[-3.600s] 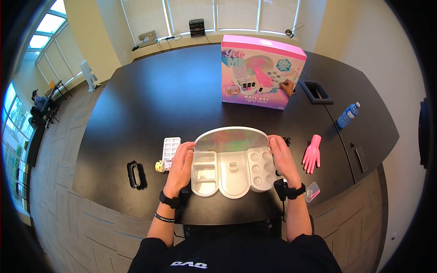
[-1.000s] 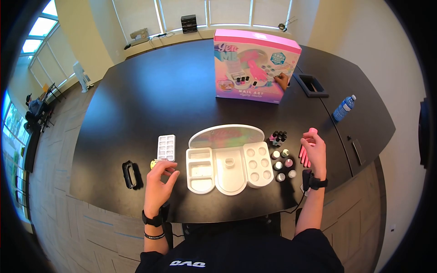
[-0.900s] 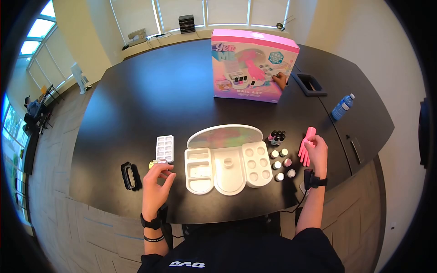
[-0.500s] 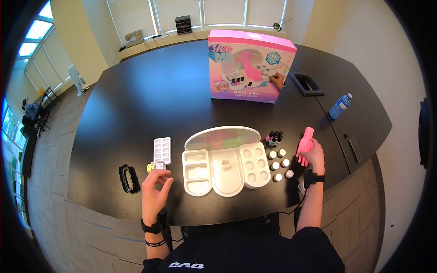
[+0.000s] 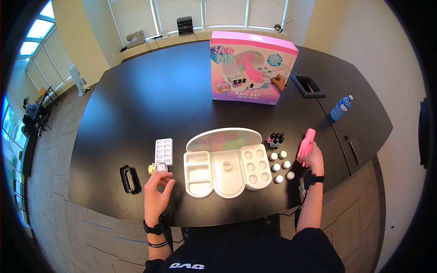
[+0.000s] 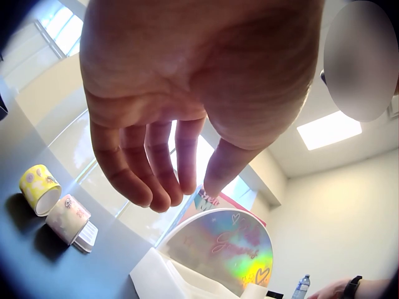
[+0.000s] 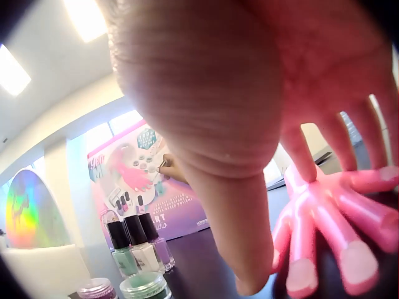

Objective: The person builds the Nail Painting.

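My right hand (image 5: 313,158) is spread over a pink plastic practice hand (image 5: 307,140) lying palm down on the table. In the right wrist view, the thumb comes down beside the practice hand's fingers, and my fingertips are right at its back. My left hand (image 5: 157,195) hovers loosely curved and holds nothing. Just beyond it are a yellow roll of tape (image 6: 40,187) and a pale pink patterned roll (image 6: 67,219). Between the hands stands a white nail-art station (image 5: 227,182) with an upright iridescent back panel (image 5: 225,139), compartments on its left and round wells on its right.
Several small jars (image 5: 276,168) and a cluster of nail polish bottles (image 5: 275,139) stand right of the station. A white tray (image 5: 164,151) and a black oval frame (image 5: 128,179) lie left. Behind are a pink box (image 5: 252,68) and a water bottle (image 5: 341,108).
Both hands have left the nail-art station. My right hand has moved right and lowered onto the pink practice hand; the left has moved left near the tape rolls. Jars now stand right of the station.
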The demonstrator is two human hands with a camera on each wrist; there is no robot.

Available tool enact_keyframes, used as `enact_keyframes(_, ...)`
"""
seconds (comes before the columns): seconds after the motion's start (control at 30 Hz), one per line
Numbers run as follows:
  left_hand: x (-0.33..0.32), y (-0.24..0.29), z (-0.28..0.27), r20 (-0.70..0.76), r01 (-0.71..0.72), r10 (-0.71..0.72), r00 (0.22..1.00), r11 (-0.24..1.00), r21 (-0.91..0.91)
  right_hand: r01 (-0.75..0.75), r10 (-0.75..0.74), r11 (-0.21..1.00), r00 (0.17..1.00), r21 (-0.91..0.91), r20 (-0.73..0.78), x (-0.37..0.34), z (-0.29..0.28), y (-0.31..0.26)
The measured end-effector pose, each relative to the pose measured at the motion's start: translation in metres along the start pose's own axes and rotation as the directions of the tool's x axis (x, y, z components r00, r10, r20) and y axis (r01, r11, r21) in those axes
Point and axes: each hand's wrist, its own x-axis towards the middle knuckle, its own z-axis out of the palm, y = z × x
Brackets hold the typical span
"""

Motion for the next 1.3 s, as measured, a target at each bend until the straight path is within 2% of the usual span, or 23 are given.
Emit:
enact_keyframes(0.07, 0.0, 0.0, 0.0, 0.001, -0.003, 0.003, 1.0, 1.0, 0.005, 0.05, -0.053, 0.997, 0.997, -0.05, -0.047, -0.005, -0.003, -0.008)
enact_keyframes(0.13, -0.001, 0.001, -0.001, -0.005, -0.003, 0.003, 1.0, 1.0, 0.005, -0.038, 0.038, 0.999, 0.999, 0.026, 0.029, -0.016, -0.015, -0.022)
enact_keyframes(0.23, -0.001, 0.0, -0.002, -0.012, -0.009, 0.009, 1.0, 1.0, 0.007, -0.085, 0.083, 0.995, 0.996, 0.051, 0.042, -0.028, -0.026, -0.036)
enact_keyframes(0.47, -0.002, 0.006, -0.001, -0.013, -0.005, 0.005, 1.0, 1.0, 0.027, 0.054, -0.05, 0.998, 0.994, 0.037, -0.1, -0.024, -0.018, -0.009)
enact_keyframes(0.53, -0.001, 0.008, -0.001, -0.017, -0.016, 0.017, 1.0, 0.999, 0.038, 0.039, -0.021, 0.981, 0.995, 0.188, -0.1, -0.027, -0.02, -0.007)
enact_keyframes(0.67, 0.0, 0.011, 0.0, -0.017, -0.049, 0.051, 0.999, 0.994, 0.101, 0.067, -0.043, 0.976, 0.992, 0.205, -0.12, -0.061, -0.033, -0.032)
enact_keyframes(0.73, 0.0, 0.012, -0.001, -0.017, -0.061, 0.064, 0.998, 0.99, 0.129, 0.229, -0.204, 0.967, 0.958, 0.114, -0.2, -0.075, -0.032, -0.034)
enact_keyframes(0.9, 0.002, 0.023, -0.001, -0.01, -0.095, 0.1, 0.995, 0.968, 0.234, 0.344, -0.308, 0.926, 0.927, 0.159, -0.214, -0.102, -0.03, -0.044)
enact_keyframes(1.0, 0.003, 0.029, 0.005, -0.016, -0.163, 0.174, 0.985, 0.95, 0.266, 0.447, -0.414, 0.878, 0.888, 0.169, -0.2, -0.126, -0.028, -0.059)
enact_keyframes(1.1, 0.003, 0.035, 0.014, 0.03, -0.152, 0.149, 0.988, 0.957, 0.248, 0.451, -0.435, 0.866, 0.893, 0.217, -0.119, -0.147, -0.03, -0.078)
enact_keyframes(1.13, 0.004, 0.037, 0.017, 0.047, -0.189, 0.183, 0.982, 0.95, 0.25, 0.513, -0.499, 0.831, 0.859, 0.216, -0.119, -0.152, -0.028, -0.077)
enact_keyframes(1.23, 0.005, 0.046, 0.025, 0.075, -0.239, 0.227, 0.971, 0.937, 0.256, 0.545, -0.543, 0.803, 0.836, 0.242, -0.081, -0.167, -0.022, -0.092)
enact_keyframes(1.3, 0.005, 0.052, 0.027, 0.116, -0.288, 0.264, 0.957, 0.897, 0.335, 0.537, -0.544, 0.802, 0.838, 0.261, -0.053, -0.175, -0.02, -0.098)
